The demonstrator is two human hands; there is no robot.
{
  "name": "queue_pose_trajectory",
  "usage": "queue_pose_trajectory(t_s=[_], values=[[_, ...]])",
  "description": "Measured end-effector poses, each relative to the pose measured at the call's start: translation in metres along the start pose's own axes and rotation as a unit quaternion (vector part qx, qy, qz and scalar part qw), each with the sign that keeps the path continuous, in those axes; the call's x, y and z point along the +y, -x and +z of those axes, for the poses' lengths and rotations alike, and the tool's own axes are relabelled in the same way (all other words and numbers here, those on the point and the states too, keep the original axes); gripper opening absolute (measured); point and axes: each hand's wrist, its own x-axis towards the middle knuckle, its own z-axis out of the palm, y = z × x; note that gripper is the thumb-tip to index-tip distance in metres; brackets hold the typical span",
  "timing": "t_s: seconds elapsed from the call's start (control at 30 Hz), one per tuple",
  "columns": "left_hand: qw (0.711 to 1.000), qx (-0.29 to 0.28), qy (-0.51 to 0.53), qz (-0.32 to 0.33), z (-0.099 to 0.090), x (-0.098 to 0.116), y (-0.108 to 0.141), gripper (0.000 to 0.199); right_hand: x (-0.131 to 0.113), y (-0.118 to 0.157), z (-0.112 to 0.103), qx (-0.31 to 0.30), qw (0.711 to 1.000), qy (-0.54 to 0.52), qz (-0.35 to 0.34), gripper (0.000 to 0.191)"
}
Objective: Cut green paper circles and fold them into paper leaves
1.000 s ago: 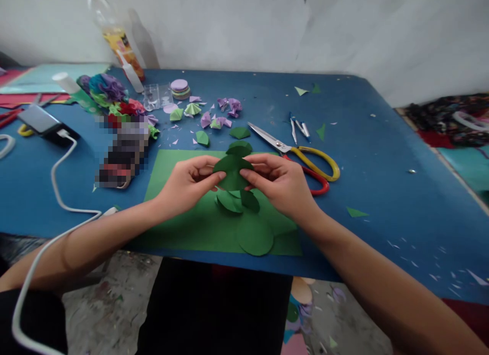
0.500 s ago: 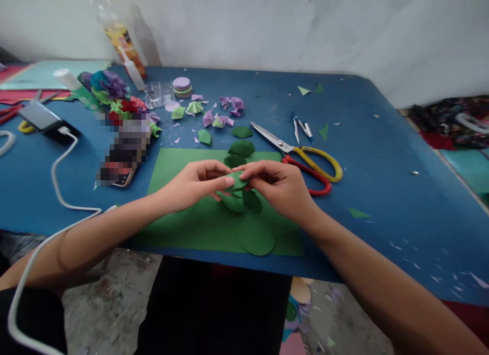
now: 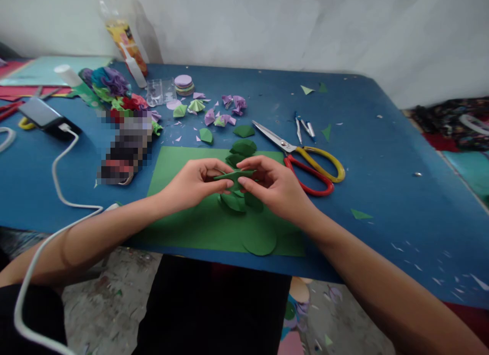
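Between the fingers of my left hand (image 3: 204,181) and my right hand (image 3: 268,180) is a folded piece of green paper (image 3: 236,179), pinched from both sides. My thumbs press its near face while the other fingers are behind it. Below it, a green paper sheet (image 3: 183,227) lies on the table. On that sheet rest several folded green paper pieces (image 3: 234,204), partly hidden by my hands, and a flat green paper circle (image 3: 260,239) near the front edge. More folded green pieces (image 3: 243,147) lie just beyond my fingers.
Scissors (image 3: 296,150) with yellow and red handles lie right of my hands. Behind are folded purple paper pieces (image 3: 239,104), a stack of paper circles (image 3: 184,84), a glue bottle (image 3: 134,70) and a tall bottle (image 3: 124,36). A phone (image 3: 124,146) and white cable (image 3: 57,184) are left.
The green paper in my hands has turned from showing a broad face to lying nearly edge-on. My right thumb has come onto its near side, and both hands stay over the green sheet.
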Motion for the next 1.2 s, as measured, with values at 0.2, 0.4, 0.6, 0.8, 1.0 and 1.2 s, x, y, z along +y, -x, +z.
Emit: queue_pose_trajectory(t_s=[0.2,0.4,0.6,0.8,1.0,1.2], values=[[1.0,0.007,-0.018,0.003,0.0,0.0014,0.0009,0.016,0.0022,-0.0003,0.0005,-0.01,1.0,-0.011,-0.003,0.019],[0.999,0.016,-0.039,-0.002,0.0002,0.0034,0.0013,0.02,0.0035,-0.0008,-0.0005,-0.017,1.0,-0.021,0.0,0.02],[0.999,0.011,-0.052,0.012,0.0,0.0029,0.0016,0.02,0.0032,-0.0005,-0.0004,-0.025,1.0,-0.017,-0.007,0.02],[0.995,0.015,-0.087,0.036,-0.0001,0.0026,0.004,0.018,0.0006,0.0009,0.0,-0.019,1.0,-0.001,-0.009,0.018],[0.98,0.052,-0.172,0.083,-0.0014,0.0036,0.005,0.017,0.0005,0.0013,0.0008,-0.016,1.0,-0.015,-0.009,0.018],[0.951,0.05,-0.279,0.122,-0.0011,0.0017,0.0084,0.02,0.0004,0.0008,0.0021,-0.033,0.999,0.01,-0.003,0.012]])
